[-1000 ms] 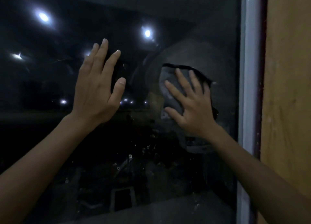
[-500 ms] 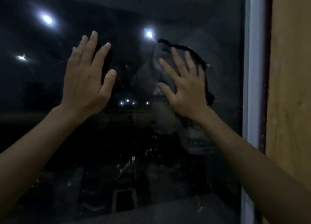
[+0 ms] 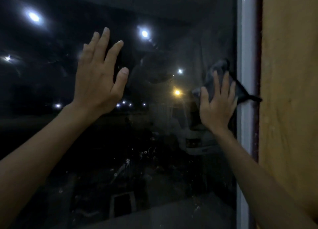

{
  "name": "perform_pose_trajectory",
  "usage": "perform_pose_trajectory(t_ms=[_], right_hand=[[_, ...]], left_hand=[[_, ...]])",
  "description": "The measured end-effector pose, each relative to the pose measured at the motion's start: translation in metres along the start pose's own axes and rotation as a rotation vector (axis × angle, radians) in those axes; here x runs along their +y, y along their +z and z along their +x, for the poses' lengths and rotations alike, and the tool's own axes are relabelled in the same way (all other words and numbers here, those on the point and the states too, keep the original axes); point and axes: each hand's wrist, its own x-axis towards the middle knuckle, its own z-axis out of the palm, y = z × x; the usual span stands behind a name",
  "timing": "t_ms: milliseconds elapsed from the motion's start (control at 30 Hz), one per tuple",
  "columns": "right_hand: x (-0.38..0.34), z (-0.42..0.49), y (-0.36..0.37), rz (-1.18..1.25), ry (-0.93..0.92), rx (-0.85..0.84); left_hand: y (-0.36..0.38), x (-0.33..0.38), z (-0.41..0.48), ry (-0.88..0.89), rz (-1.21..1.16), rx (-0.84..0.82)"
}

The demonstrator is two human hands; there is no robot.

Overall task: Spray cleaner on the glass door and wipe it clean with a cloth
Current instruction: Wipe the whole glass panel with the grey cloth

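Head view. Wiping step in hand, by my reading; no spray bottle shows.

- Right hand lies flat on the glass door. Its fingers are straight and slightly spread, pressing a dark cloth to the pane.
- Cloth bunches above the fingertips. One corner trails off the little-finger side, across the white door frame, to the edge of the yellow wall.
- Left hand is raised flat toward the glass, fingers straight and close together, thumb apart, holding nothing. Cannot tell whether the palm touches the pane.
- Glass between the two thumbs looks hazy. Specks and spots sit below both wrists.

Next move, as I judge it: the cloth is at the frame edge, so the stroke has to turn back toward the left thumb or run down beside the frame. It wants flat, even pressure, with the loose corner gathered under the fingers. The spotted lower pane looks not yet wiped.
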Motion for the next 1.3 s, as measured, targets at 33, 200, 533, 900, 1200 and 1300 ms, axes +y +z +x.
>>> perform_pose_trajectory(t_ms=[33,200,533,900,1200,1300], right_hand=[[0.006,-0.012,-0.001,-0.002,0.017,-0.017],[0.003,0.042,-0.009,-0.026,0.084,-0.024],[-0.107,0.044,0.012,-0.062,-0.475,-0.023],[-0.130,0.080,0.005,-0.012,-0.206,-0.014],[-0.159,-0.013,0.025,-0.128,-0.810,-0.048],[-0.165,0.014,0.021,-0.094,-0.544,-0.046]], left_hand=[[0.003,0.006,-0.001,0.009,-0.006,-0.004],[0.006,0.013,-0.003,0.052,0.011,-0.018],[-0.011,-0.011,-0.009,-0.030,0.027,0.052],[-0.044,-0.057,-0.031,-0.047,0.105,0.011],[-0.084,-0.101,-0.035,-0.073,0.137,0.005],[-0.100,-0.118,-0.044,-0.084,0.163,-0.021]])
